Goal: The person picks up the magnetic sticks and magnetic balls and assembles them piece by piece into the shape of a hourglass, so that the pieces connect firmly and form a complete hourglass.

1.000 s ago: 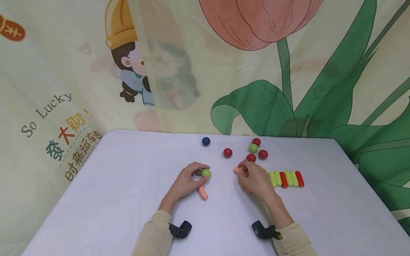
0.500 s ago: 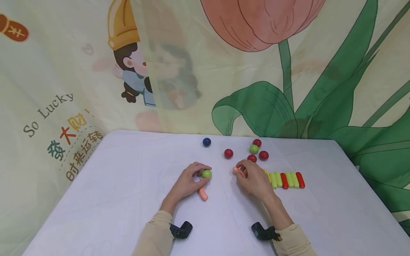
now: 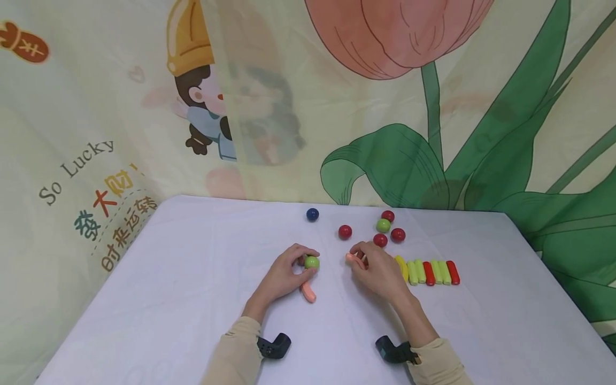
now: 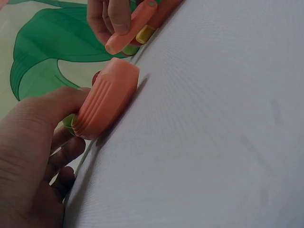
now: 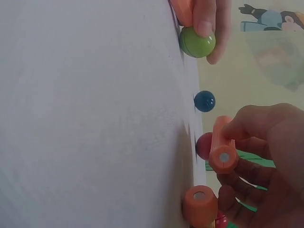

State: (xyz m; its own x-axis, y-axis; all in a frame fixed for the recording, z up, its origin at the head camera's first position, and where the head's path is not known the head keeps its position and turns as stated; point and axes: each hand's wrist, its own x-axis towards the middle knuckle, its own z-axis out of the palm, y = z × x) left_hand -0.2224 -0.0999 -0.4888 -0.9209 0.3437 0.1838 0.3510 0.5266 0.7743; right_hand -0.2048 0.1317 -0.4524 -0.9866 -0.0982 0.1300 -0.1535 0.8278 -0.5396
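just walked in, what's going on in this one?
A person sits at a white table with magnetic-looking toy sticks and balls. The left hand pinches a green ball joined to an orange stick. The right hand holds another orange stick. A row of yellow, green and red sticks lies to the right, loose balls behind.

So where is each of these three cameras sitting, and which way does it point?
Head: worn on the head, looking forward and down at the table; both hands and sleeves show.
Left wrist: low by the left hand, facing across the cloth to the right hand.
Right wrist: beside the right hand, facing the left hand.
Head and right wrist views share the green ball.
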